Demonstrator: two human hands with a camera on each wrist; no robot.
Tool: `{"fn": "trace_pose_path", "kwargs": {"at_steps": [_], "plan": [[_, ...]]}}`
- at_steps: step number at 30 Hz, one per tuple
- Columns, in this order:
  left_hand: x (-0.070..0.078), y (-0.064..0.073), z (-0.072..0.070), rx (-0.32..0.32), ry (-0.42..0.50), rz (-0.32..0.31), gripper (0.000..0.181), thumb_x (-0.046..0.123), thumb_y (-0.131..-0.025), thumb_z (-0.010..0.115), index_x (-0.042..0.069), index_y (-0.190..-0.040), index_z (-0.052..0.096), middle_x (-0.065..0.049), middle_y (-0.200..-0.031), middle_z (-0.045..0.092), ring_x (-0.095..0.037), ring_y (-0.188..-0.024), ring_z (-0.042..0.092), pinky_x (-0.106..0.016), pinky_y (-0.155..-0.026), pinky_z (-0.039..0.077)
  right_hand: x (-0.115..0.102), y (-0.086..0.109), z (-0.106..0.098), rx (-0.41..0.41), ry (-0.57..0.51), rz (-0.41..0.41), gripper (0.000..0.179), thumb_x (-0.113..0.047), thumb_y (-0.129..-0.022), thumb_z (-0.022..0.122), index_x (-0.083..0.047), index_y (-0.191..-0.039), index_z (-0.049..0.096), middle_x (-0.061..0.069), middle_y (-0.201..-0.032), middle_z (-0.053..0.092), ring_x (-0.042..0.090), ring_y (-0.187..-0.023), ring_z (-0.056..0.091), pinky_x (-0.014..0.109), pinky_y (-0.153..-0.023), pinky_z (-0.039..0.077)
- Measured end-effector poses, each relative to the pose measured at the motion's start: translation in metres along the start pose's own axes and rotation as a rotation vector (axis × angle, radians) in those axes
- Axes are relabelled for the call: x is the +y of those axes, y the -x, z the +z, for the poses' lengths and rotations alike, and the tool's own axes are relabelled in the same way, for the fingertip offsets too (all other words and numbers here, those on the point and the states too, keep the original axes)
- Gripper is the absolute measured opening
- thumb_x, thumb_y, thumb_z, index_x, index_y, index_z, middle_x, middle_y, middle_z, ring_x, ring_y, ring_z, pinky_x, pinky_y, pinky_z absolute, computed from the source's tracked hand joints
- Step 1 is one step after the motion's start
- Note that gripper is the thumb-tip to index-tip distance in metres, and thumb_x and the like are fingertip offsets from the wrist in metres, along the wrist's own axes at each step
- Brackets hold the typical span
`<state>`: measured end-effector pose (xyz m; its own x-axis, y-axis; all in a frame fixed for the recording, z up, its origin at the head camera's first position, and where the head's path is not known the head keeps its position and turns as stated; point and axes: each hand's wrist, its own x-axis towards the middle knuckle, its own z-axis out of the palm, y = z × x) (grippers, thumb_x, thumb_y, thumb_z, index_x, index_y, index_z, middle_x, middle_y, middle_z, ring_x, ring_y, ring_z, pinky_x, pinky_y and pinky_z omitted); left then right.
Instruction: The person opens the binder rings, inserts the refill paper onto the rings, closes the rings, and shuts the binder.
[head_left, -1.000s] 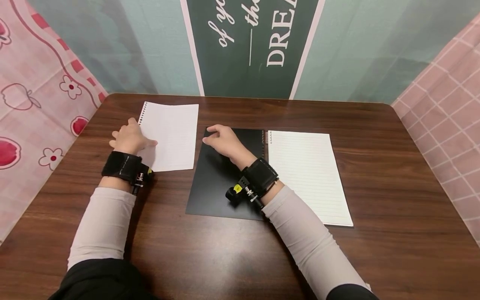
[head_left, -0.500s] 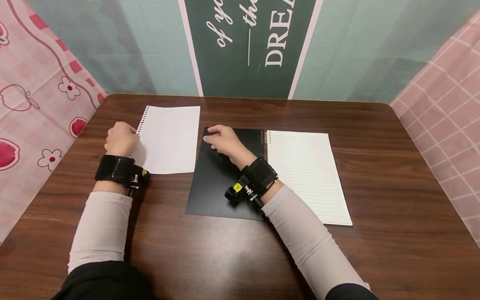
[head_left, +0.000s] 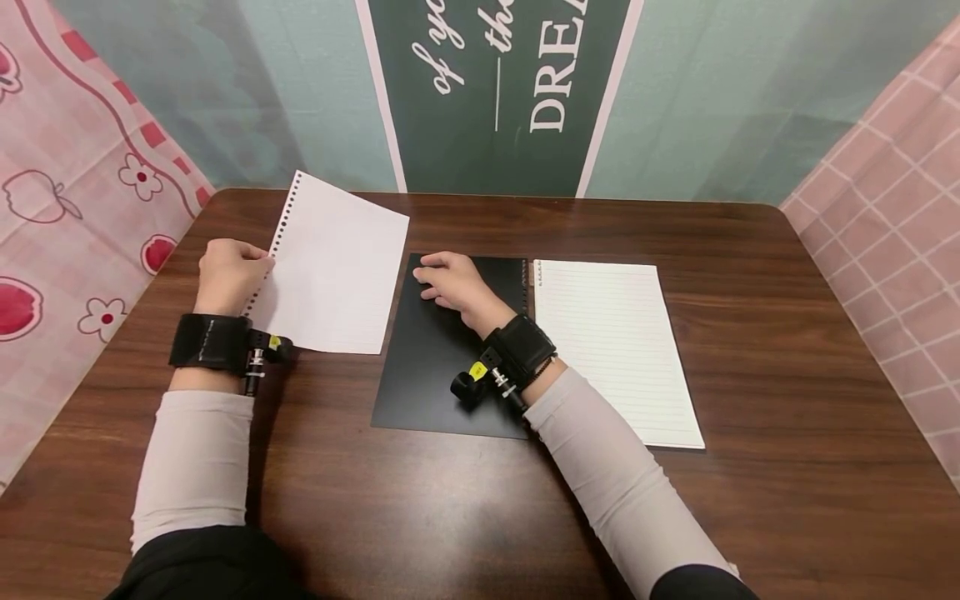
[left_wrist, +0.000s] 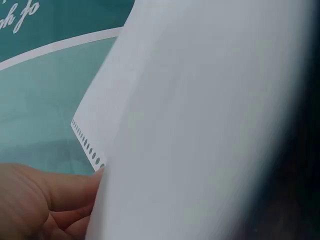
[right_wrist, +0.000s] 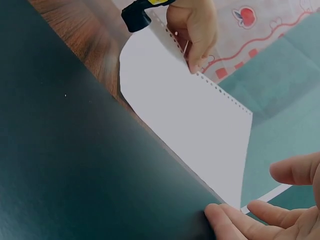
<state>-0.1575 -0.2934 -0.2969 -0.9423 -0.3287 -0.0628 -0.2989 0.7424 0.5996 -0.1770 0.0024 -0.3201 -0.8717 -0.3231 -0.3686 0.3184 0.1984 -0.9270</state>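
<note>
My left hand pinches a loose white sheet of paper by its hole-punched left edge. That edge is lifted and the far left corner stands up; the sheet's right side slopes down toward the table. In the left wrist view the bent sheet fills most of the frame and hides part of the fingers. My right hand lies over the upper part of the black cover of an open spiral notebook, fingers loosely extended and holding nothing. Lined pages face up on the notebook's right half.
The brown wooden table carries the notebook in the middle. A green cloth backdrop with white lettering stands behind it. Pink patterned cloth borders the left side and a pink tile-patterned surface the right.
My left hand went from open fingers over the sheet to gripping its punched edge, shifting slightly left. The sheet's left side has risen from the table. The right hand has barely moved.
</note>
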Motion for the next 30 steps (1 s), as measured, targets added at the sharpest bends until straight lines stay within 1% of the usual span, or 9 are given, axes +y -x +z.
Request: {"fn": "trace_pose_path", "kwargs": {"at_steps": [4,7,10,14,17,21,25,30], "plan": [[-0.003,0.000,-0.004,-0.003,0.026,-0.008,0.041,0.024,-0.100,0.053,-0.010,-0.119,0.064,-0.028,-0.120,0.058,-0.034,-0.099,0.051,-0.036,-0.073,0.041,0.000,0.000,0.001,-0.003,-0.016,0.009,0.047,-0.019,-0.101,0.057,-0.008,-0.145,0.047,0.015,-0.137,0.058,0.031,-0.119,0.063,0.041,-0.110,0.044],[-0.001,0.001,-0.007,-0.006,0.049,-0.014,0.042,0.025,-0.100,0.054,-0.010,-0.121,0.063,-0.027,-0.120,0.056,-0.032,-0.099,0.050,-0.035,-0.074,0.041,0.000,-0.001,0.001,-0.006,-0.017,0.013,0.047,-0.020,-0.102,0.056,-0.008,-0.146,0.046,0.015,-0.137,0.059,0.031,-0.119,0.063,0.040,-0.110,0.044],[0.001,0.003,-0.010,-0.011,0.067,-0.016,0.043,0.027,-0.101,0.053,-0.009,-0.124,0.062,-0.027,-0.121,0.055,-0.031,-0.098,0.049,-0.035,-0.075,0.041,0.002,-0.002,0.001,-0.004,-0.040,0.018,0.046,-0.021,-0.102,0.056,-0.008,-0.145,0.047,0.015,-0.135,0.060,0.031,-0.118,0.063,0.040,-0.110,0.044],[0.005,0.007,-0.012,0.016,0.063,-0.004,0.043,0.028,-0.101,0.054,-0.006,-0.123,0.064,-0.025,-0.118,0.058,-0.027,-0.092,0.051,-0.028,-0.070,0.042,0.005,-0.004,0.003,0.000,-0.075,0.023,0.044,-0.021,-0.102,0.056,-0.009,-0.144,0.049,0.015,-0.134,0.061,0.030,-0.116,0.064,0.039,-0.108,0.046],[0.009,0.009,-0.014,0.042,0.060,0.006,0.040,0.028,-0.099,0.056,-0.004,-0.121,0.066,-0.022,-0.112,0.062,-0.022,-0.085,0.053,-0.022,-0.064,0.043,0.007,-0.004,0.004,0.002,-0.085,0.018,0.043,-0.021,-0.102,0.056,-0.009,-0.143,0.050,0.015,-0.134,0.061,0.028,-0.115,0.064,0.038,-0.108,0.046],[0.014,0.010,-0.016,0.062,0.067,0.010,0.038,0.028,-0.098,0.059,-0.003,-0.120,0.067,-0.017,-0.105,0.064,-0.017,-0.082,0.052,-0.021,-0.063,0.042,0.008,-0.005,0.004,-0.005,-0.109,0.011,0.043,-0.020,-0.102,0.056,-0.009,-0.143,0.050,0.015,-0.135,0.060,0.030,-0.117,0.063,0.039,-0.109,0.045],[0.016,0.011,-0.018,0.082,0.072,0.006,0.038,0.029,-0.098,0.060,-0.001,-0.120,0.068,-0.008,-0.097,0.067,-0.012,-0.080,0.052,-0.021,-0.065,0.041,0.008,-0.005,0.004,-0.010,-0.132,0.018,0.044,-0.020,-0.102,0.057,-0.008,-0.143,0.049,0.016,-0.135,0.060,0.031,-0.119,0.062,0.039,-0.110,0.044],[0.016,0.013,-0.021,0.070,0.112,-0.003,0.040,0.030,-0.097,0.061,-0.001,-0.121,0.067,0.011,-0.082,0.063,-0.003,-0.073,0.053,-0.016,-0.063,0.043,0.006,-0.007,0.008,-0.018,-0.167,0.028,0.043,-0.020,-0.102,0.056,-0.007,-0.143,0.049,0.016,-0.136,0.060,0.032,-0.120,0.062,0.040,-0.110,0.044]]}}
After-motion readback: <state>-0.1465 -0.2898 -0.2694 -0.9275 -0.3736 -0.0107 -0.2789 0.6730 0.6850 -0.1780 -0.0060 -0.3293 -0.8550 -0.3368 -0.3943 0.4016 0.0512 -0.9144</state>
